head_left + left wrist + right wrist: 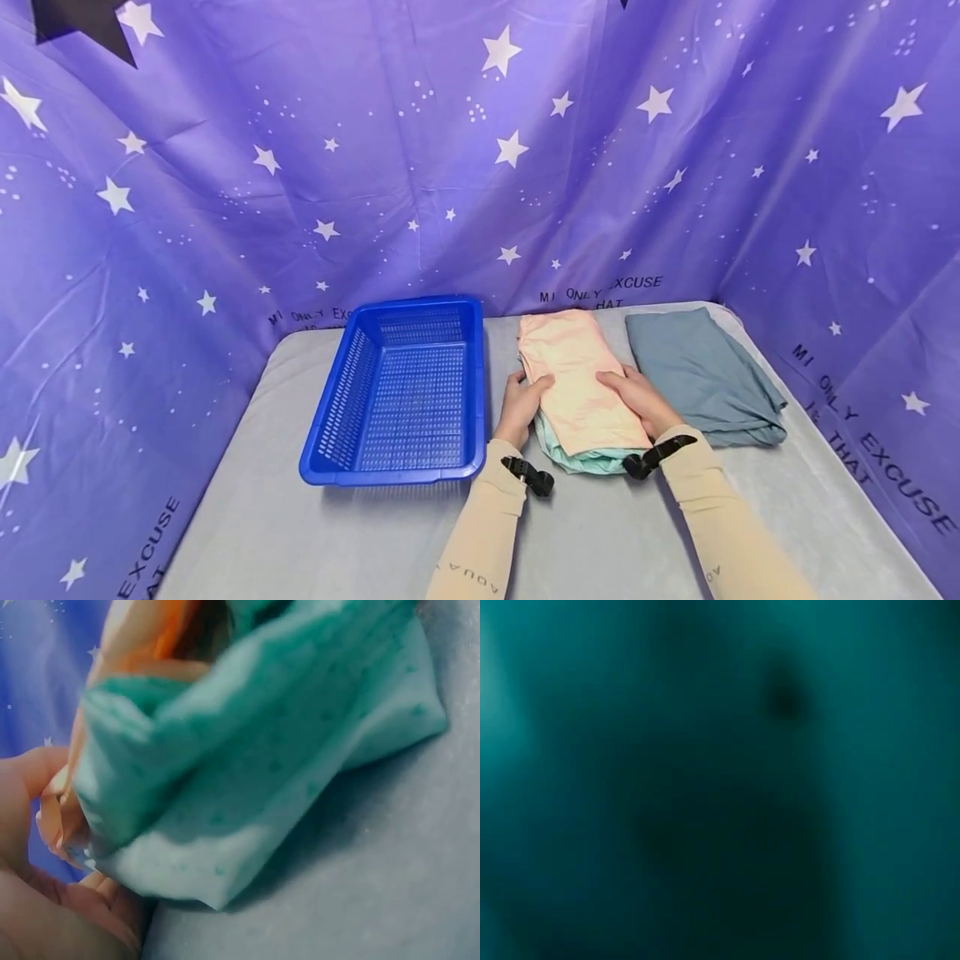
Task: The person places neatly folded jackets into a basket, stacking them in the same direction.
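Observation:
A folded peach garment point(573, 358) lies on top of a folded mint green garment point(585, 461), whose edge shows at the near side. My left hand point(521, 406) grips the pile's left side, thumb on top of the peach cloth. On the opposite side my right hand point(639, 396) holds the pile, its thumb on the peach cloth and its fingers hidden. In the left wrist view, thumb and fingers pinch the pile's edge beside the loose, patterned green cloth point(225, 787). The right wrist view is dark teal blur.
Left of the pile stands a blue plastic basket point(480, 400) with slotted walls. A folded grey-blue garment point(697, 375) lies to the right. All rest on a grey-covered table point(360, 542), with purple star-printed curtains point(420, 167) around it.

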Motion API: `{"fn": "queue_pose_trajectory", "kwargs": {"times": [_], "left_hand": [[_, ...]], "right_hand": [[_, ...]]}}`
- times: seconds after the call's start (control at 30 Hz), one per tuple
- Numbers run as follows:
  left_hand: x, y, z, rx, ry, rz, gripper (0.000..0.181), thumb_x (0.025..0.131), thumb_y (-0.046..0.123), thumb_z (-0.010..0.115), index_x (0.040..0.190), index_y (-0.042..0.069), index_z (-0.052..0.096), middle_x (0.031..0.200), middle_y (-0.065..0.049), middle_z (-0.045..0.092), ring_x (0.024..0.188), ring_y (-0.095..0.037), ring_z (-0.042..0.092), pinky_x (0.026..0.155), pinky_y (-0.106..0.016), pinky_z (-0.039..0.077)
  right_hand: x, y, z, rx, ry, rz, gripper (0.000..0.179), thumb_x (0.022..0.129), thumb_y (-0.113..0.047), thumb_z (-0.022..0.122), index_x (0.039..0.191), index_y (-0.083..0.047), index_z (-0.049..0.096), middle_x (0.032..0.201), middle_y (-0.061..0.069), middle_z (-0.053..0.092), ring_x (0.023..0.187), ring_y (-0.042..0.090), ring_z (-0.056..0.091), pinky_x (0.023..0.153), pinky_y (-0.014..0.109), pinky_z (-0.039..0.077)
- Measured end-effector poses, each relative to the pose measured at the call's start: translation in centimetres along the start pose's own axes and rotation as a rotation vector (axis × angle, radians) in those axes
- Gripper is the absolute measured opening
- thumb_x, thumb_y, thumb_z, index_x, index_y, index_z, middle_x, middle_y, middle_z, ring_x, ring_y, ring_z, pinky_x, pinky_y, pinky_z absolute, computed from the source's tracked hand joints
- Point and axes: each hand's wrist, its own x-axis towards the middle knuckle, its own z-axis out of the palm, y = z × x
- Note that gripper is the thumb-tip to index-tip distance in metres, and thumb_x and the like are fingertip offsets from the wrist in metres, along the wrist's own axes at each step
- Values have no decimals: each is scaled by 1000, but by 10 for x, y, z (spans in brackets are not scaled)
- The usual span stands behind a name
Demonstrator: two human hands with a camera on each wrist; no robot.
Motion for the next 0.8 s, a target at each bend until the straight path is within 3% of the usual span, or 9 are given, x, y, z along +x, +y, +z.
{"fn": "queue_pose_trajectory", "kwargs": {"times": [0.13,0.3,0.43,0.6,0.8], "left_hand": [[-3,-2,-2,51,-61,20,80,86,38,77,150,4,44,141,-18,57,128,-28,56,113,-45,43],[-5,-4,-3,53,-116,52,68,86,35,77,144,9,52,129,-10,65,114,-20,61,108,-38,46],[-6,-4,-3,43,-103,50,70,85,35,78,145,10,52,130,-8,64,114,-19,60,108,-38,45],[-8,-3,0,28,-83,44,73,84,29,78,149,11,49,138,-9,61,123,-22,57,113,-42,42],[-9,-2,3,-58,-75,39,76,80,21,78,150,14,49,140,-7,60,125,-21,56,114,-41,41]], "right_hand": [[-1,4,1,-9,10,-17,88,101,-47,57,164,-8,10,153,23,40,110,20,59,87,27,51],[-1,8,2,1,-1,-46,84,101,-46,60,164,-10,17,146,19,50,99,10,62,86,26,53],[0,11,4,21,0,-67,80,100,-44,62,162,-10,23,129,10,62,93,8,66,83,27,55],[-2,11,5,44,3,-91,75,100,-38,64,160,-9,28,109,-5,67,88,7,68,80,26,56],[-9,7,5,95,-39,-111,76,101,-32,65,161,-8,25,101,-10,68,86,6,69,78,26,58]]}}
